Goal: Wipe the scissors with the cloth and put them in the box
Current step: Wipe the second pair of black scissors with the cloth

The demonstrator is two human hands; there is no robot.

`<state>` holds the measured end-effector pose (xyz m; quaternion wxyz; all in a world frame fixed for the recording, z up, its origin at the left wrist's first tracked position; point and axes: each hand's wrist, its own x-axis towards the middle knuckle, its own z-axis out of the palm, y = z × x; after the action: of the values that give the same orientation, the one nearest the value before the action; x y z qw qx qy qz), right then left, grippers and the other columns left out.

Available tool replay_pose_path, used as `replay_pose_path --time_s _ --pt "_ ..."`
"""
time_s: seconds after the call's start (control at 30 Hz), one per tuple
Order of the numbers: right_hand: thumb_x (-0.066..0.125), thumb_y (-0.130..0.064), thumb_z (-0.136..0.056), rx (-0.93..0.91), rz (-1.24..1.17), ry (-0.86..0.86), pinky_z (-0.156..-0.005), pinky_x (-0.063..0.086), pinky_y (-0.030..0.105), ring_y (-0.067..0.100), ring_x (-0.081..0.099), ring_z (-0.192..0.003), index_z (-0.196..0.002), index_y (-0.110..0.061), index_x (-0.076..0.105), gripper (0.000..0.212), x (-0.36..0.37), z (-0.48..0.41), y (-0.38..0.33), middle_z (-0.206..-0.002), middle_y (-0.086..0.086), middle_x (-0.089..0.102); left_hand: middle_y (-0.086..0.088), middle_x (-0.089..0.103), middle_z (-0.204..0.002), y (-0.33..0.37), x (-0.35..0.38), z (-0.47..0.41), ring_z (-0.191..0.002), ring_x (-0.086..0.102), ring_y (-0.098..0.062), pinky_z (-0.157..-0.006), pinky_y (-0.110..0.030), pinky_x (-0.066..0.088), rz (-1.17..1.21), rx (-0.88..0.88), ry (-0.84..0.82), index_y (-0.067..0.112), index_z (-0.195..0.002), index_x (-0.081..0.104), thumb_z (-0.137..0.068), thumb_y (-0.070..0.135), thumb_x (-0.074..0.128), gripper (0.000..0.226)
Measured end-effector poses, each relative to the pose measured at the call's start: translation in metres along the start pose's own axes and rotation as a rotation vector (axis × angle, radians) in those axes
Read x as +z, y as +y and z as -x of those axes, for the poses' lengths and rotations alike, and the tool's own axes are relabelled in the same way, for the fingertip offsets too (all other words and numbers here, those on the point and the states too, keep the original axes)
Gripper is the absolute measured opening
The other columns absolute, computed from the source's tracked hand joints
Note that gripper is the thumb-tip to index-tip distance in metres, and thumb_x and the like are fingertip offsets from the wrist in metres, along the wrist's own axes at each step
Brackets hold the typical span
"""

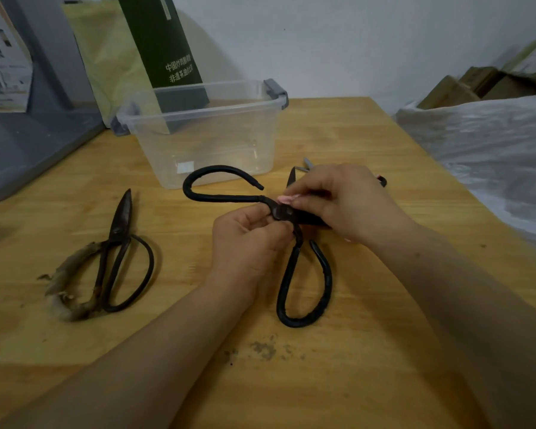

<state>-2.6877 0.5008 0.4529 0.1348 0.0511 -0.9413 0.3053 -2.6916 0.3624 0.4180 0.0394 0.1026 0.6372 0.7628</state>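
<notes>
Trouble is most likely to come from the blades, because the big black scissors [229, 198] are splayed wide open at the middle of the counter [353, 351], one looped handle pointing to ten o'clock and the other to six. The left hand [248, 239] has its fingers [260, 219] curled round the pivot, gripping it. The right hand [344, 202] pinches a small pink cloth [288, 198] against the metal just past the pivot and hides most of a blade. So small a scrap gives little cover: a stroke drawn along the edge could, I judge, let a fingertip slip onto steel, and if the left grip eases, the halves may swing shut on the hand between them. The clear box [229, 144] stands near at twelve o'clock; carried there this wide open, a handle could catch its rim. A second pair [118, 236] lies apart at nine o'clock.
</notes>
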Motion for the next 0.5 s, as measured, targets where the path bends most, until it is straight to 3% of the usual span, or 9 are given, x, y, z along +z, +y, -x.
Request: replay_pose_path --time_s 0.13,0.27,0.33,0.4,0.43,0.5 --pt "0.061 -0.031 -0.09 -0.035 0.153 -0.137 -0.087 0.05 0.039 0.015 0.059 -0.099 -0.1 -0.032 0.073 0.016 -0.005 -0.001 -0.007 -0.099 -0.012 0.066 -0.019 0.066 -0.078 0.0 -0.001 0.0 -0.074 0.062 -0.027 -0.069 -0.03 0.057 -0.022 -0.008 0.031 0.008 -0.073 0.07 -0.074 -0.017 0.061 0.027" --pt "0.061 -0.02 -0.091 -0.039 0.3 -0.168 -0.087 0.049 0.035 0.017 0.06 -0.099 -0.103 -0.026 0.073 0.018 -0.008 0.0 0.001 -0.1 -0.006 0.068 -0.008 0.069 -0.07 0.0 -0.001 0.001 -0.072 0.064 -0.023 -0.073 -0.034 0.057 -0.014 -0.033 0.056 0.011 -0.071 0.071 -0.074 -0.018 0.062 0.03" --pt "0.062 -0.021 -0.09 0.009 0.25 -0.087 -0.077 0.048 0.022 0.012 0.061 -0.092 -0.099 -0.028 0.073 0.016 -0.009 0.002 0.008 -0.093 -0.007 0.067 -0.007 0.07 -0.07 0.001 -0.001 0.0 -0.073 0.065 -0.023 -0.075 -0.035 0.056 -0.017 -0.042 0.055 0.011 -0.072 0.071 -0.074 -0.017 0.062 0.029" --pt "0.065 -0.024 -0.088 0.03 0.021 0.082 -0.067 0.045 0.012 0.003 0.059 -0.077 -0.09 -0.033 0.071 0.011 -0.008 0.004 0.006 -0.082 -0.01 0.066 -0.007 0.071 -0.072 0.001 -0.001 0.001 -0.075 0.066 -0.023 -0.077 -0.035 0.056 -0.016 -0.048 0.035 0.01 -0.073 0.071 -0.075 -0.016 0.061 0.028" --pt "0.067 -0.026 -0.086 0.008 -0.033 0.138 -0.07 0.047 0.015 0.003 0.06 -0.077 -0.09 -0.034 0.07 0.009 -0.007 0.004 0.003 -0.083 -0.01 0.066 -0.007 0.071 -0.072 0.001 -0.001 0.001 -0.076 0.066 -0.023 -0.077 -0.035 0.056 -0.015 -0.05 0.029 0.01 -0.074 0.071 -0.075 -0.016 0.061 0.028" --pt "0.065 -0.031 -0.086 -0.052 0.051 0.083 -0.08 0.051 0.034 0.011 0.061 -0.089 -0.094 -0.033 0.072 0.011 -0.002 0.003 -0.001 -0.091 -0.01 0.067 -0.014 0.069 -0.076 0.0 -0.001 0.0 -0.077 0.065 -0.026 -0.079 -0.037 0.056 -0.022 -0.047 0.031 0.007 -0.076 0.071 -0.076 -0.017 0.06 0.026"
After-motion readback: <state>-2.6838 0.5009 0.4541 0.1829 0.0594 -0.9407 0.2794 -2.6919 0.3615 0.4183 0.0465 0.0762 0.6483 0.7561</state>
